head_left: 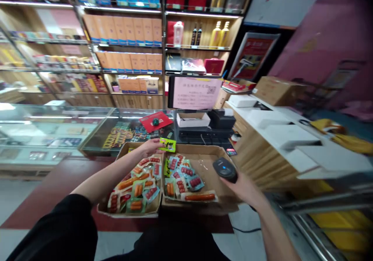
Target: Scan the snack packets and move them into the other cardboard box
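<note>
Pinched in my left hand is a small yellow-green snack packet, held above the far rim where two cardboard boxes meet. My right hand grips a black barcode scanner with a small blue light, over the right part of the right box. Several sealed sausage packs lie in the left half of that box, a long sausage pack near its front. More sausage packs fill the left box, partly covered by my left forearm.
Behind the boxes stand a glass display counter, a screen with a pink notice, a white tray and a black printer. A red card lies on the glass. White boxes cover the right counter. Stocked shelves line the wall.
</note>
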A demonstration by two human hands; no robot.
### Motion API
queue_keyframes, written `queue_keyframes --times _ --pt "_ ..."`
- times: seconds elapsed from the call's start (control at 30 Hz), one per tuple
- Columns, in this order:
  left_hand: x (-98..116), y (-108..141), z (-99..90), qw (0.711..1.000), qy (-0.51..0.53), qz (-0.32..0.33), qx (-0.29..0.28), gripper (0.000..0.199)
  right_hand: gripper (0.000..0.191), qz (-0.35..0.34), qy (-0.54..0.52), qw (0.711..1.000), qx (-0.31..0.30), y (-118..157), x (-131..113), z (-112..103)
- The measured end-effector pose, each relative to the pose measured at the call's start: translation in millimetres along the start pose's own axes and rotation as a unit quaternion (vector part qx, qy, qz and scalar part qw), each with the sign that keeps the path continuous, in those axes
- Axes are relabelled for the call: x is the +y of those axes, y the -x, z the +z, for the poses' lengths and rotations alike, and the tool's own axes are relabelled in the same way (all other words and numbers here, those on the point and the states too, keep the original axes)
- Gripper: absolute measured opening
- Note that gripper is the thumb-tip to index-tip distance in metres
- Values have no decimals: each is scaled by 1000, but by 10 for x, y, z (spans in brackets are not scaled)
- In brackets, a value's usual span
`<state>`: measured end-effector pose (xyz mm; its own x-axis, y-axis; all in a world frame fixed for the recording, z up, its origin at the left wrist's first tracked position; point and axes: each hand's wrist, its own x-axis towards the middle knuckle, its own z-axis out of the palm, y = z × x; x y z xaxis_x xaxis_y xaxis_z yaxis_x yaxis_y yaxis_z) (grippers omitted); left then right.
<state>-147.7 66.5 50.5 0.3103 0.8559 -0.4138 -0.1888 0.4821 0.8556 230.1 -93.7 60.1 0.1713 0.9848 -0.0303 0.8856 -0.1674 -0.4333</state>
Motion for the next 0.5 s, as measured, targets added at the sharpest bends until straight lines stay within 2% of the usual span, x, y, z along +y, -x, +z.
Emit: queue_keyframes --times 0.07,0.13,0.23,0.3,0.37,0.5 --pt "107 251 -404 999 -5 16 52 29 42 -12 22 1000 -12 -99 -19 30" --pt "169 479 -709 996 -4 22 85 32 43 -29 33 999 -22 -157 -67 49" --pt "191 694 -921 994 -6 27 110 38 42 -51 24 998 -28 -187 -148 56" --pt "178 727 -899 994 -13 28 107 40 42 -56 14 998 -25 -188 -186 53" --pt "151 682 -764 995 -25 27 90 41 41 -54 9 998 -24 -176 -205 44" --pt "35 437 -257 999 -54 6 4 43 39 -31 18 999 -22 -92 -200 -2"
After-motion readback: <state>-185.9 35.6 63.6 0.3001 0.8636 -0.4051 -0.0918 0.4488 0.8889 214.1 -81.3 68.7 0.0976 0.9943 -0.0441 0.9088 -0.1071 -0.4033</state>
